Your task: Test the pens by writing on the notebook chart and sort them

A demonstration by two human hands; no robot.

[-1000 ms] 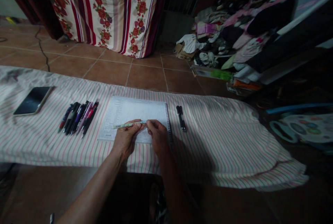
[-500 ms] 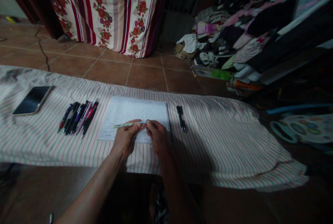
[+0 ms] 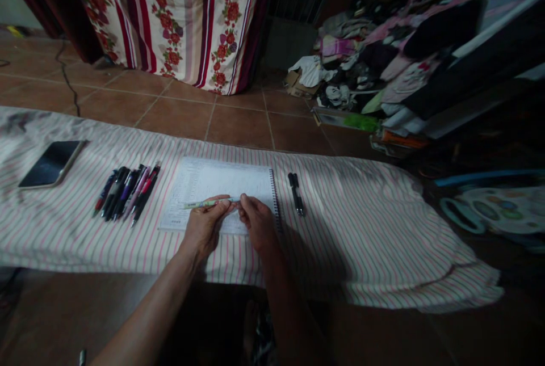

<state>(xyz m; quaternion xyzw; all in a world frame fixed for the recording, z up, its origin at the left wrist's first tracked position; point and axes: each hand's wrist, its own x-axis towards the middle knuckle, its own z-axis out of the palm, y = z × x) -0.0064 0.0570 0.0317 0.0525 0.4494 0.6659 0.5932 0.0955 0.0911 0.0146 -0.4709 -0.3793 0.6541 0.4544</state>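
A pale green pen [image 3: 205, 203] lies level over the lower part of an open spiral notebook [image 3: 221, 181]. My left hand [image 3: 204, 228] pinches the pen along its barrel. At the pen's right end my right hand [image 3: 257, 223] is closed on the tip or cap; I cannot make out which. Both hands rest over the notebook's near edge, on a striped cloth [image 3: 361, 230] that covers a low surface.
A row of several pens [image 3: 126, 192] lies left of the notebook, a phone [image 3: 50, 164] further left. Two dark pens [image 3: 296, 192] lie right of the spiral. Beyond are a tiled floor, a floral curtain [image 3: 187, 20] and a heap of clothes [image 3: 383, 59].
Nothing but a slight shift of the view; both hands keep their hold on the green pen.
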